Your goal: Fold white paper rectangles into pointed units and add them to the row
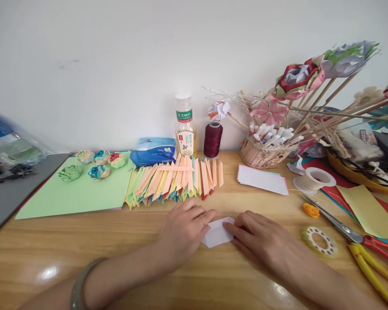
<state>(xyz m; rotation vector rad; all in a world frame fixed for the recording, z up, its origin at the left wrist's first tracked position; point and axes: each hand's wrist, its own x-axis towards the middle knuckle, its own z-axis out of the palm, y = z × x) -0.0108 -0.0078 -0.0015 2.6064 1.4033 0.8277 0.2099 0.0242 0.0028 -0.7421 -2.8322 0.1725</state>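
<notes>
A small piece of white folded paper (217,234) lies on the wooden table, its corners creased inward. My left hand (188,226) holds its left end, with the thumb along the edge and the fingers bent above. At the right end, my right hand (258,234) pinches the paper between thumb and fingers. Just beyond my hands stretches a heap of folded paper strips (171,181) in peach, yellow, red and blue. A stack of white paper slips (261,179) lies farther back to the right.
Scissors (342,226), yellow-handled pliers (368,267), a tape roll (319,241) and a white spool (315,180) lie right. Paper rosettes (98,172) sit on green sheets (74,198) at left. Behind stand a bottle (185,129), maroon thread (212,140) and a basket (261,154) with paper flowers.
</notes>
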